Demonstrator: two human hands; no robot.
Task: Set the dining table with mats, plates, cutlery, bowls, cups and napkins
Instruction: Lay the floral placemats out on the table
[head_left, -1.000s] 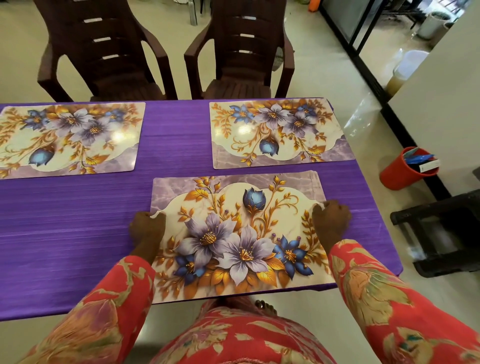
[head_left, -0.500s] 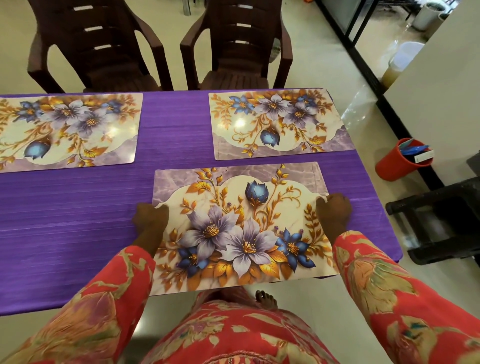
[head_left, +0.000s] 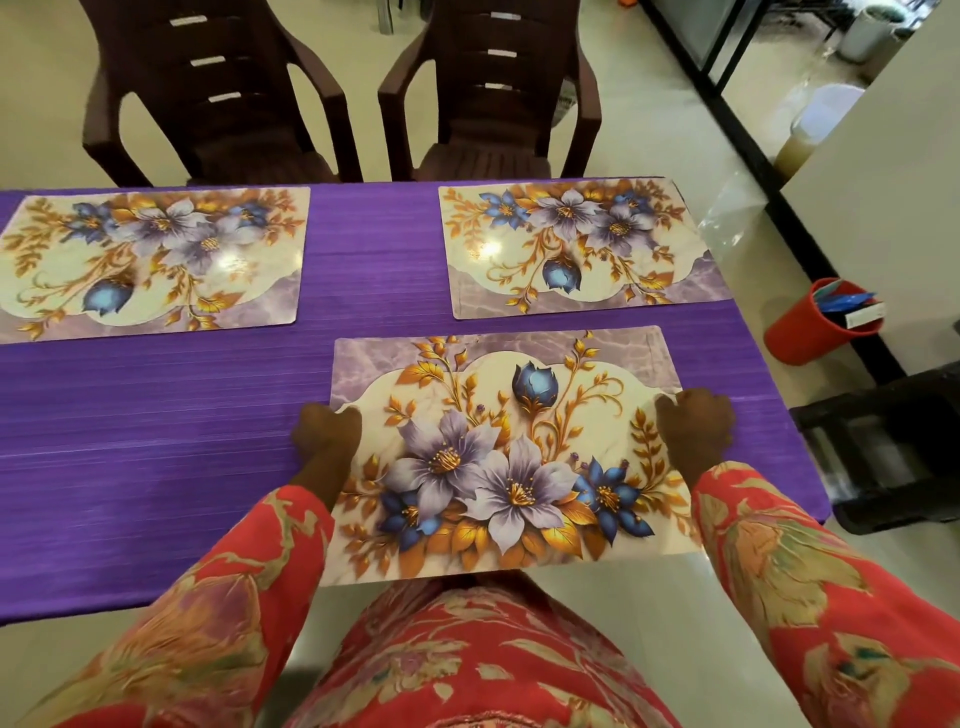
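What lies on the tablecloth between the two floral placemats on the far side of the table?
Nothing: in the head view, only bare purple tablecloth separates the far left placemat from the far right placemat.

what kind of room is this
Most likely a home dining area: a table under a purple tablecloth set with floral placemats, two brown plastic armchairs pulled up on the far side, and a glossy tiled floor.
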